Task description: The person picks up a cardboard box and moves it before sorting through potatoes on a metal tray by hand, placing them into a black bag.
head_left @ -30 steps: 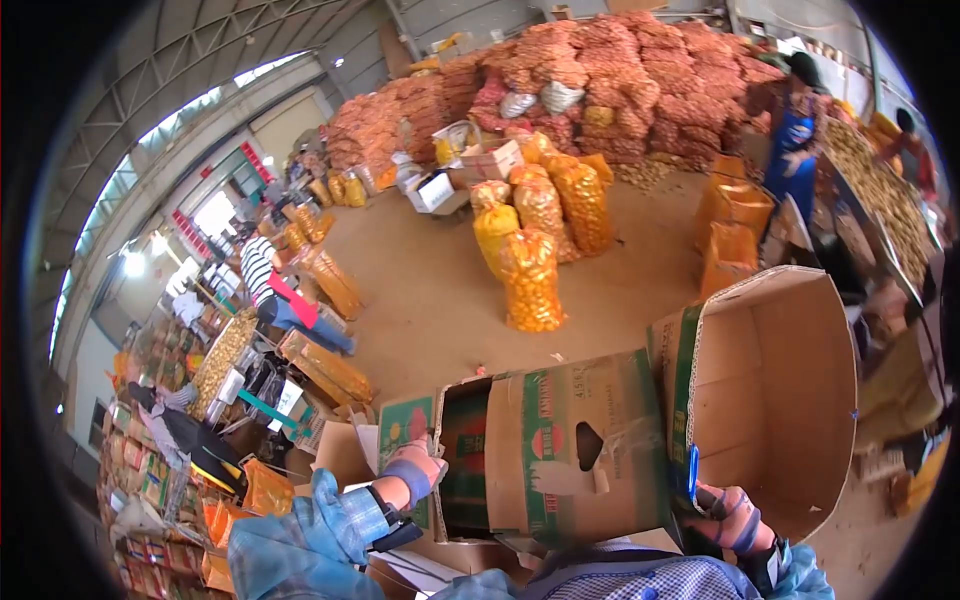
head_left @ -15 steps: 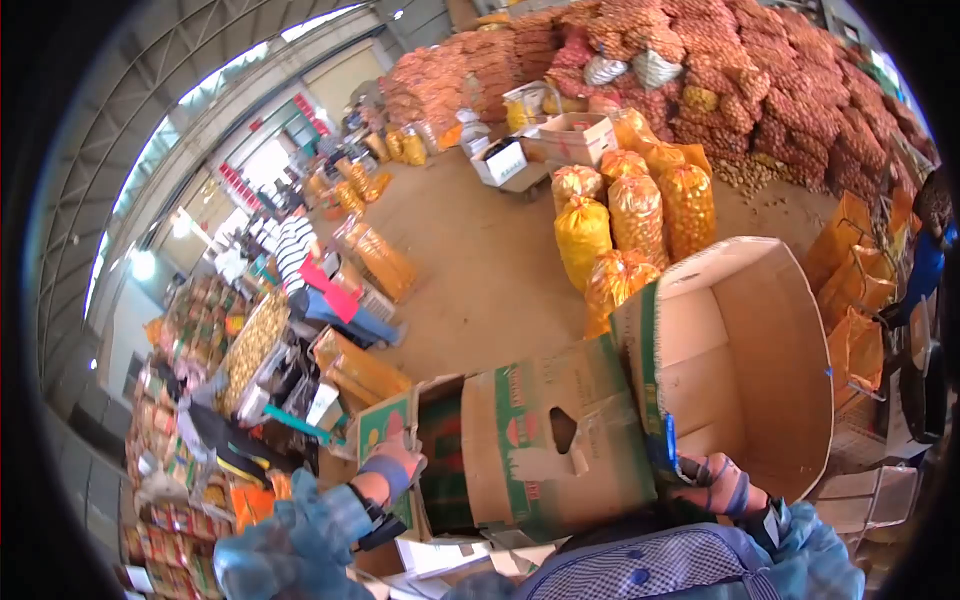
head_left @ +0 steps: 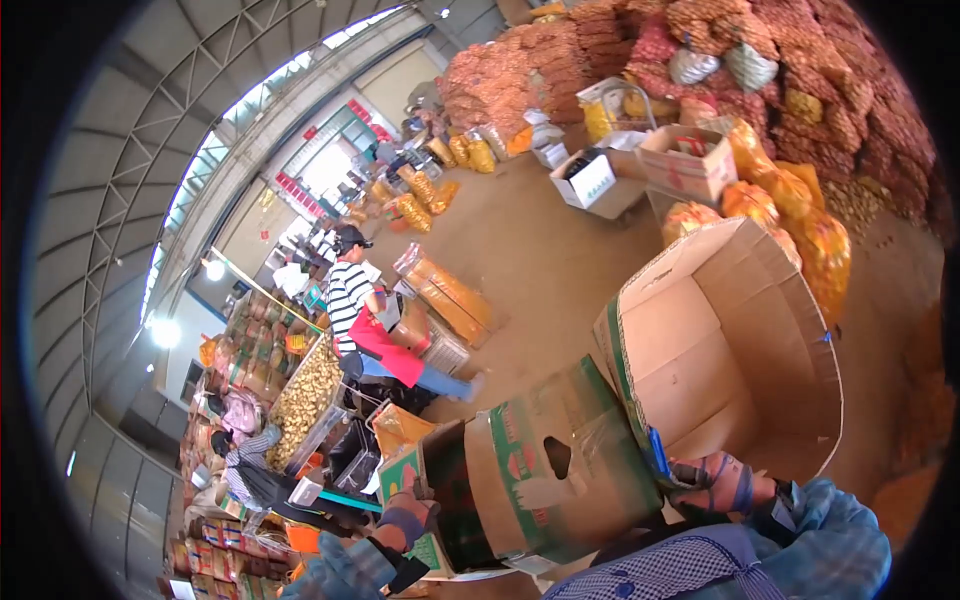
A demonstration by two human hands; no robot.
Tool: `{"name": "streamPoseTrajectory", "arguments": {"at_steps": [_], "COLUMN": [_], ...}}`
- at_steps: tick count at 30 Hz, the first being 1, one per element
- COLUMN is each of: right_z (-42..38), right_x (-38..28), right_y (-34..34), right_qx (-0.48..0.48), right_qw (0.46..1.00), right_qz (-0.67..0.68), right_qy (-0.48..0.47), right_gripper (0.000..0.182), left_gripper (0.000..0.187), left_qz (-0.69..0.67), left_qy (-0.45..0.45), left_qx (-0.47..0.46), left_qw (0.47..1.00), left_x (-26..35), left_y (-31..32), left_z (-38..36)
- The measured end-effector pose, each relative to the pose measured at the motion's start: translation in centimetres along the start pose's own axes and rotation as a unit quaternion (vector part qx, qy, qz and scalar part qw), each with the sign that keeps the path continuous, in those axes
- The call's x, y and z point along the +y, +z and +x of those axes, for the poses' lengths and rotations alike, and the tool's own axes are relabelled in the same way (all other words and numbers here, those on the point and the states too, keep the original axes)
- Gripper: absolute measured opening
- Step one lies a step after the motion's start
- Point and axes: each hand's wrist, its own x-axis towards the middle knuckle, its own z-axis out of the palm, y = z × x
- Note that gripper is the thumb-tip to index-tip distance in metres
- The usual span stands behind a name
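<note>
An open brown and green cardboard carton (head_left: 560, 460) lies on its side in front of the body, an oval hole in its panel. My left hand (head_left: 408, 508) is closed on its left edge. Beside it stands a larger open carton (head_left: 740, 360), its empty inside showing. My right hand (head_left: 715, 482) is closed on the rim where the two cartons meet, near a strip of blue tape. Both hands wear wrappings or gloves with bare-looking fingers.
A person in a striped shirt (head_left: 350, 295) stands at the left, near a bin of yellowish produce (head_left: 305, 400). Another person bends at the lower left. Filled orange bags (head_left: 825, 260) stand behind the large carton. Stacked red net sacks (head_left: 830, 90) rise at the back right.
The view has swung to the right-hand side's far edge less and more to the left, so the room appears shifted right. Both hands keep hold of the cartons, which sit slightly further right.
</note>
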Motion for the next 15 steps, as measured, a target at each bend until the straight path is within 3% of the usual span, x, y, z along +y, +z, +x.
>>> {"name": "streamPoseTrajectory", "arguments": {"at_steps": [3, 7, 9, 12, 13, 15], "right_z": [10.5, 25.2, 32.5, 42.7, 45.7, 51.3], "right_x": [2.9, 7.4, 8.6, 9.2, 9.6, 12.0], "right_y": [-1.8, -5.3, -6.9, -10.2, -11.5, -13.1], "right_qx": [-0.021, -0.012, -0.045, -0.051, -0.045, -0.020], "right_qw": [0.996, 0.997, 0.995, 0.995, 0.995, 0.993], "right_qz": [-0.056, -0.022, -0.083, -0.088, -0.086, -0.111], "right_qy": [-0.066, -0.068, -0.022, -0.001, -0.013, -0.018], "right_gripper": [0.065, 0.065, 0.066, 0.065, 0.065, 0.064], "left_gripper": [0.074, 0.055, 0.046, 0.044, 0.046, 0.047], "left_qz": [-0.015, 0.045, 0.095, 0.019, 0.038, 0.161], "left_qy": [-0.015, 0.012, 0.030, 0.053, 0.038, 0.086], "left_qx": [-0.004, 0.040, 0.085, 0.030, -0.010, 0.018], "left_qw": [1.000, 0.998, 0.991, 0.998, 0.999, 0.983], "left_x": [0.6, -2.7, -2.5, 1.5, 1.1, 3.6], "left_y": [-2.7, -1.9, -2.7, -8.5, -9.1, -11.1], "left_z": [7.5, 24.8, 32.6, 41.4, 46.4, 53.5]}}
